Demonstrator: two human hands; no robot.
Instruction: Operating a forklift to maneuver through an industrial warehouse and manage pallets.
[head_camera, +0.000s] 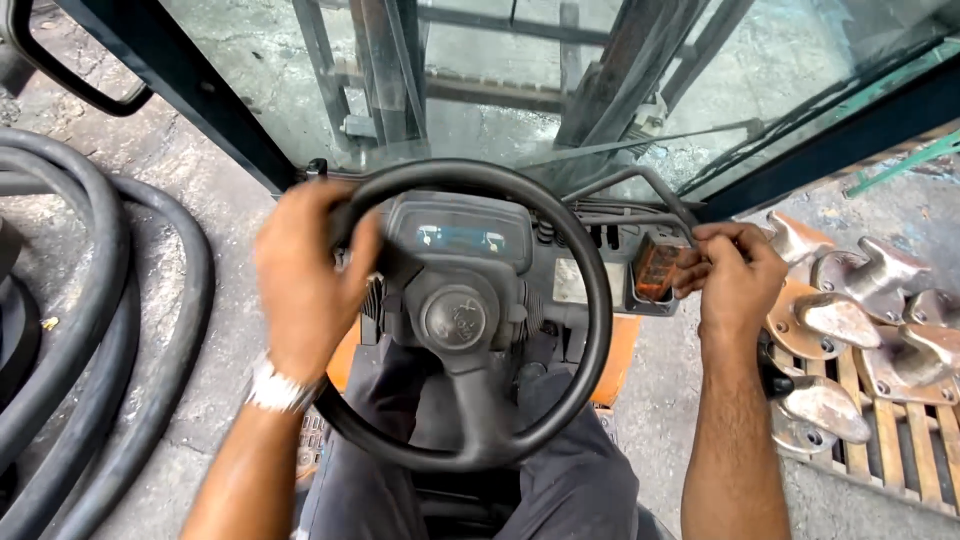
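Forklift cab, seen from the driver's seat. Left hand (305, 275) is on the wheel (470, 310), fingers wrapped over the rim at its upper left, clenched on it. Right hand (735, 280) is off the wheel, out at the lever cluster (600, 235) on the right of the dash; fingers pinched together near the lever tops, just beside an amber-orange piece (655, 268) in a small dash pocket. Can't tell whether they actually grip a lever or only touch it.

Progress, as a judgement: driver is seated, one hand steering, other at the hydraulic controls, so the machine looks in use. Mast (610, 70) is up ahead through the windscreen (480, 80); forks and any load are out of view, so no read on a lift.

Around: heavy black hoses (90, 300) coiled on the floor to the left; a wooden pallet (890, 440) of metal castings (835, 320) close on the right, just beside the right forearm.
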